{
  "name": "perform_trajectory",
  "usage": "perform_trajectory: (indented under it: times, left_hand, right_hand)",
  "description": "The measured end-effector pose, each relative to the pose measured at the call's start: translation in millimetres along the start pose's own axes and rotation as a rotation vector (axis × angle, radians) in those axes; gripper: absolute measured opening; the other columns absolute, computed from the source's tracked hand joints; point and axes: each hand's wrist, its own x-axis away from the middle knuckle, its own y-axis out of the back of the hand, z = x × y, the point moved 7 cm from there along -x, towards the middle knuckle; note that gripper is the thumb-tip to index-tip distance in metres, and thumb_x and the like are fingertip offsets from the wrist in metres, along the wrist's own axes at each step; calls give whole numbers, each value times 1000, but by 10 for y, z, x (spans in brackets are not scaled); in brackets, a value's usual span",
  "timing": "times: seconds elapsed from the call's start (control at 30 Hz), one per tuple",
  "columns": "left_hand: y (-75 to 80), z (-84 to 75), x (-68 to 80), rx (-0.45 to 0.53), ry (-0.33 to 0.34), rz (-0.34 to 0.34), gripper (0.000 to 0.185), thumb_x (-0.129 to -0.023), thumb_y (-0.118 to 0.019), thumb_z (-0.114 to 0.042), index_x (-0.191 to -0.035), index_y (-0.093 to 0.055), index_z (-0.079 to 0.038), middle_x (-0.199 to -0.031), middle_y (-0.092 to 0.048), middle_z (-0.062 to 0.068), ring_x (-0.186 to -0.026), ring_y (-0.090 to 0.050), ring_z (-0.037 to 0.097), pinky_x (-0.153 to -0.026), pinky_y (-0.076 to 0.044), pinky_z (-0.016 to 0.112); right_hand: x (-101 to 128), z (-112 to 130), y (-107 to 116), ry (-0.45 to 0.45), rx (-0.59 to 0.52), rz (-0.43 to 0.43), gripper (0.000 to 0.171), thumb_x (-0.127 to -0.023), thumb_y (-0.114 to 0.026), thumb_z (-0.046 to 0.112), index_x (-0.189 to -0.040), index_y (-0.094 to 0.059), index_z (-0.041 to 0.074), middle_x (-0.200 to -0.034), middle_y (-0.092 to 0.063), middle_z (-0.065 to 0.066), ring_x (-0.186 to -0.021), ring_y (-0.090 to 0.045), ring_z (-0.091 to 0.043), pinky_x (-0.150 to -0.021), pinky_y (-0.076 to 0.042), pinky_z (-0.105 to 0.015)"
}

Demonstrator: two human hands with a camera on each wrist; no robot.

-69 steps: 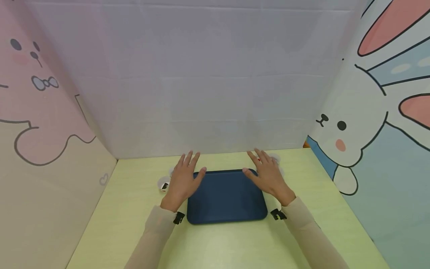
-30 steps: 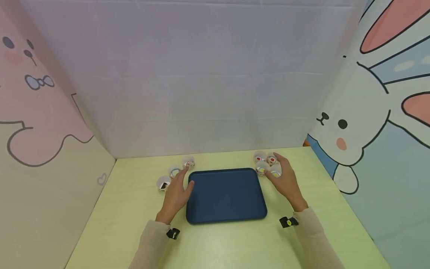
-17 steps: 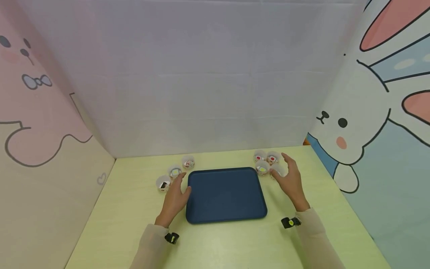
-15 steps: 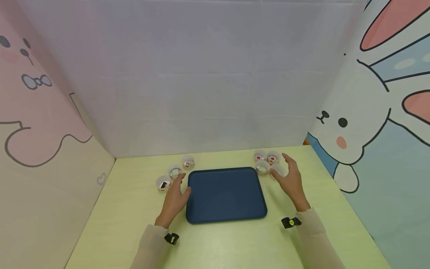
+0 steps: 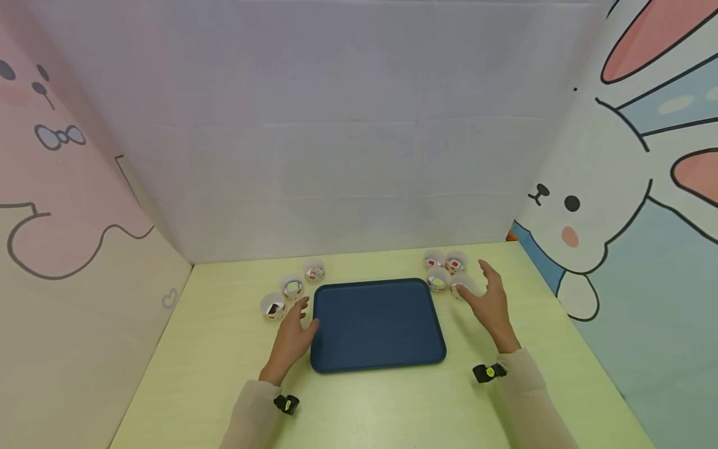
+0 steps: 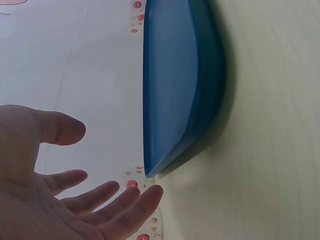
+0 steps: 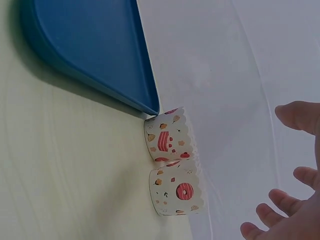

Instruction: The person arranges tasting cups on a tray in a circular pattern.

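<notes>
Left hand (image 5: 288, 342), right hand (image 5: 491, 308): both empty, fingers relaxed.
Paper cup (image 7: 176, 192), apparently untouched: a careless right-hand brush could topple it.

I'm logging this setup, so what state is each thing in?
Tray: face up, flat on the table.
Left three cups: upright, small items inside.
Right four cups: upright; items visible in three, one partly hidden.
Left hand: holding nothing, fingers parted.
Right hand: holding nothing, fingers parted.
</notes>
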Motion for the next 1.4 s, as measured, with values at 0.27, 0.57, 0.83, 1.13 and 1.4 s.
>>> perform_trajectory:
  times: [0.27,0.57,0.83,1.13,1.4]
  left_hand:
    - [-54,81,3,24,40,41,61,-94,-61,-21,-149,-38,-7,-144,-50,24,-125,-55,43,-97,-48,55]
    - [-103,143,-8,52,66,82,62,-96,-60,-23,-150,-34,-8,-144,-49,24,-124,-56,42,-94,-51,53]
    - [-166,219,11,102,116,107,63,-94,-61,-19,-150,-35,-10,-141,-52,23,-121,-60,39,-80,-57,43]
    - [-180,281,-1,177,147,120,60,-92,-60,-9,-148,-38,-7,-136,-56,23,-117,-61,38,-66,-57,35]
    - [-209,341,-20,205,172,144,62,-88,-62,-4,-146,-42,-2,-134,-57,22,-115,-61,37,-69,-58,36]
  right_hand:
    - [-7,-126,31,-58,32,-53,79,-89,-70,25,-154,-28,8,-152,-31,-27,-139,-31,-45,-109,-30,-62]
    - [-4,-191,13,-95,38,-44,79,-90,-69,26,-154,-27,9,-152,-31,-27,-140,-31,-45,-108,-31,-62]
    - [-3,-314,-29,-139,-4,-7,83,-90,-69,26,-156,-22,11,-155,-30,-24,-142,-30,-44,-110,-31,-61]
    - [7,-486,-97,-321,-230,77,94,-90,-71,30,-159,-8,18,-162,-20,-18,-148,-22,-39,-115,-29,-57]
    - [-1,-617,-203,-372,-287,130,94,-91,-69,24,-159,-5,16,-163,-17,-17,-149,-21,-39,-116,-28,-57]
